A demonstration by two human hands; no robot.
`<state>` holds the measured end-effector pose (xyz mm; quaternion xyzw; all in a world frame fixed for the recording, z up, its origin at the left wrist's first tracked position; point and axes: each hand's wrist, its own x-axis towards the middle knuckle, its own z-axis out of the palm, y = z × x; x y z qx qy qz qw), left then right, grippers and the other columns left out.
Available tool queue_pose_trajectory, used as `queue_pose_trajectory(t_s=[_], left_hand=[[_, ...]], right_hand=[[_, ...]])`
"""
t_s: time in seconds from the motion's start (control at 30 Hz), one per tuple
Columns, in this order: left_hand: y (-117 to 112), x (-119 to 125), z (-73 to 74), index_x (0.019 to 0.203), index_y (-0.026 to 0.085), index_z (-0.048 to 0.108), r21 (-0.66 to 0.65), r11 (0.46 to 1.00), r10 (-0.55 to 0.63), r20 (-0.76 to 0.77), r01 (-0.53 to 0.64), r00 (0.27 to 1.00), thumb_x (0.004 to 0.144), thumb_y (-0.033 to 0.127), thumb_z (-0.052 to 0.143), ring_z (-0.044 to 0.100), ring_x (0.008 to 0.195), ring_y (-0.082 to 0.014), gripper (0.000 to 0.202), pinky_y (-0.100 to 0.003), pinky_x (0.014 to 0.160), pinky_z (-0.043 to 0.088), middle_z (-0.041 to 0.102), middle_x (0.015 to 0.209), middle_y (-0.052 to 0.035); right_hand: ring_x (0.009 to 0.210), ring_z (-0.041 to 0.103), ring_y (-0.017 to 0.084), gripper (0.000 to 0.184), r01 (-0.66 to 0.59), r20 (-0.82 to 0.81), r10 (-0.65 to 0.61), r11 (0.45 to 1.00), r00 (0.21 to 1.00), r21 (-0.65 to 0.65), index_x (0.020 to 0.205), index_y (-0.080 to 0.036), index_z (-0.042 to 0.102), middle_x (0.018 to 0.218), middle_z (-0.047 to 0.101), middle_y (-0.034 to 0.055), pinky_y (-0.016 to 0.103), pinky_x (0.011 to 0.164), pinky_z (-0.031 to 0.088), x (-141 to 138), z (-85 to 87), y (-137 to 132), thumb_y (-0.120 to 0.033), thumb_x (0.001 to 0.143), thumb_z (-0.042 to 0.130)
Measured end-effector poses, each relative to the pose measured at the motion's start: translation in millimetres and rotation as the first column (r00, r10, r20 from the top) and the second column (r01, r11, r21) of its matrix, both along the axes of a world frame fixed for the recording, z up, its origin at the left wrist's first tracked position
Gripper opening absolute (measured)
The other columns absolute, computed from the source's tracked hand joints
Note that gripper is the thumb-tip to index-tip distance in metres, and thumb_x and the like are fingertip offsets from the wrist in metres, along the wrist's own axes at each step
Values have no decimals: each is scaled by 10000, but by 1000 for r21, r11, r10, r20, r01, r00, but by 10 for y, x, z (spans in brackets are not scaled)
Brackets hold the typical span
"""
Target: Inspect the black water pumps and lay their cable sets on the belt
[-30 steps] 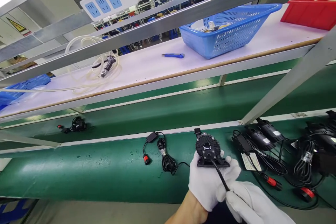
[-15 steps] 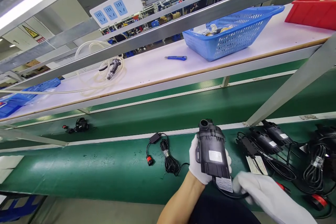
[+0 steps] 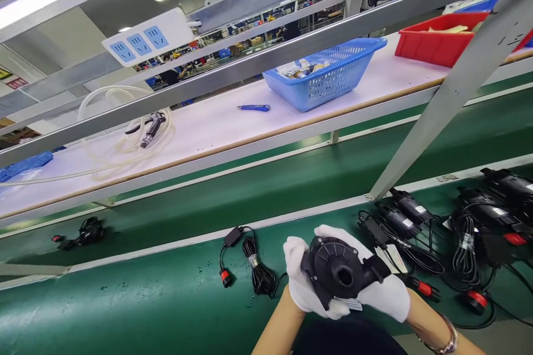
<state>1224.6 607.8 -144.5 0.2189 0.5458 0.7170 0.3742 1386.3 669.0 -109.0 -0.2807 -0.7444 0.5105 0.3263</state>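
In the head view, both gloved hands meet over the near edge of the green conveyor belt (image 3: 125, 299), with a black pump (image 3: 339, 272) clasped between them and lifted clear of the belt. The left hand (image 3: 302, 283) wraps the pump's left side, its fingers curled shut around the housing. The right hand (image 3: 383, 294) closes on the right side, with fingers (image 3: 333, 231) arched over the top and the palm under a stubby port that sticks out to the right. The pump's round end with its centre hole faces the camera, so its long axis runs away from the person toward the belt, and the body sits squarely between the two palms, no nearer one hand than the other. A white label (image 3: 350, 304) peeks out beneath it. Its cord leads left to a coiled cable bundle (image 3: 258, 274) lying on the belt just beside the left hand. Further pumps (image 3: 410, 213) with their leads lie toward the belt's right end, near the right hand. On the white shelf (image 3: 208, 127) beyond sit a blue basket (image 3: 325, 75), a utility knife (image 3: 254, 107) and a red tray (image 3: 433, 39).
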Motion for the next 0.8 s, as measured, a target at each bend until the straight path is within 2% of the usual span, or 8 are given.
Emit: queue_pose_trajectory(t_s=[0.07,0.2,0.33,0.43,0.53,0.6,0.7,0.8], left_hand=[[0,21,-63,852,295,585,123,992,51,-166,-31,985,100,644,901,486,969,-345,888,-541,996,374,466,845,-32],[-3,67,-91,955,293,591,239,970,121,-368,-32,922,203,595,909,490,893,-308,871,-516,924,411,487,873,-39],[-34,127,-140,938,286,564,236,971,128,-340,-48,932,222,648,899,495,925,-307,870,-507,944,376,482,885,-30],[-64,164,-186,856,282,524,164,981,129,-135,-106,982,330,768,817,499,978,-316,774,-500,965,338,479,894,-34],[-79,176,-180,827,290,483,51,992,109,50,-111,993,384,746,794,468,1030,-324,707,-479,994,319,461,893,-36],[-80,173,-153,836,294,477,35,995,92,33,-93,995,320,684,828,447,1046,-331,736,-469,998,315,458,906,-43],[-78,167,-115,876,301,489,106,992,87,-132,-73,987,203,638,856,438,1042,-337,837,-471,980,327,465,937,-55],[-79,175,-95,894,309,484,147,984,133,-216,-102,967,230,707,813,443,1032,-340,841,-485,953,345,457,936,-59]], right_hand=[[1387,555,371,720,-22,8,21,999,1000,30,1454,-276,537,1492,598,112,565,1209,414,16,-7,18,-362,789,798],[1324,604,383,741,-10,13,10,1000,1000,-6,1441,-281,563,1466,617,109,578,1183,444,3,-14,49,-403,758,822],[1309,617,377,798,-26,22,26,1000,999,-12,1453,-287,549,1448,625,116,569,1168,466,45,-79,70,-470,739,853],[1341,591,378,842,-52,36,51,998,998,36,1473,-285,515,1481,595,131,574,1179,450,97,-111,71,-487,737,869],[1335,597,376,825,-61,56,59,997,997,44,1469,-287,511,1478,596,130,574,1176,452,108,-87,62,-483,750,865],[1320,609,373,795,-48,60,45,998,997,44,1453,-280,532,1457,612,130,566,1173,458,91,-50,59,-479,756,857],[1322,606,370,805,-50,63,48,998,997,34,1449,-267,549,1437,628,128,554,1175,458,55,6,64,-458,734,863],[1350,582,374,829,-88,67,85,995,994,43,1459,-266,547,1441,628,119,557,1184,446,41,48,73,-424,710,866]])
